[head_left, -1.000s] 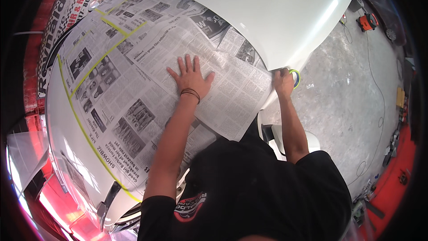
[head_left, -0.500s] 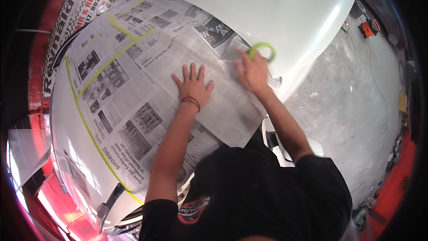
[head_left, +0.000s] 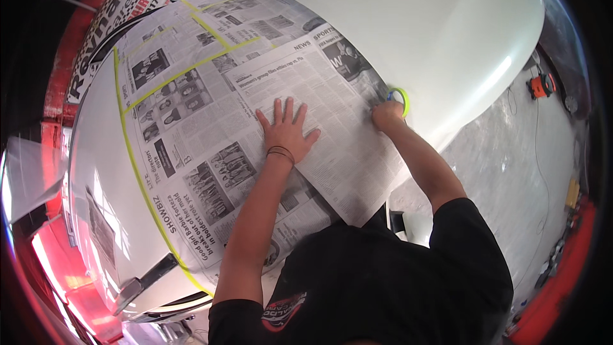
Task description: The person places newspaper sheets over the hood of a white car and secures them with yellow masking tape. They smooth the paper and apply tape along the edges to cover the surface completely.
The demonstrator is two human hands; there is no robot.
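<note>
My left hand (head_left: 287, 133) lies flat with fingers spread on a loose newspaper sheet (head_left: 338, 134), pressing it over the curved surface of a white car. At the sheet's right edge, beside the bare white panel, my right hand (head_left: 387, 116) is closed on a roll of yellow-green masking tape (head_left: 404, 98). Its fingers are partly hidden, and I cannot make out a tape strip coming off the roll. More newspaper (head_left: 191, 147) covers the area to the left, held by strips of yellow-green tape (head_left: 131, 153) along its border and seams.
The bare white car panel (head_left: 440, 32) spreads across the top. An orange and black machine (head_left: 541, 85) stands on the grey concrete floor (head_left: 491, 166) at right, with a cable trailing. A dark bar-like part (head_left: 150, 279) sticks out at lower left. A printed banner (head_left: 128, 13) hangs behind.
My right hand, with the tape roll, has moved down and right along the sheet's edge. My left hand remains flat on the paper. The whole view has shifted slightly.
</note>
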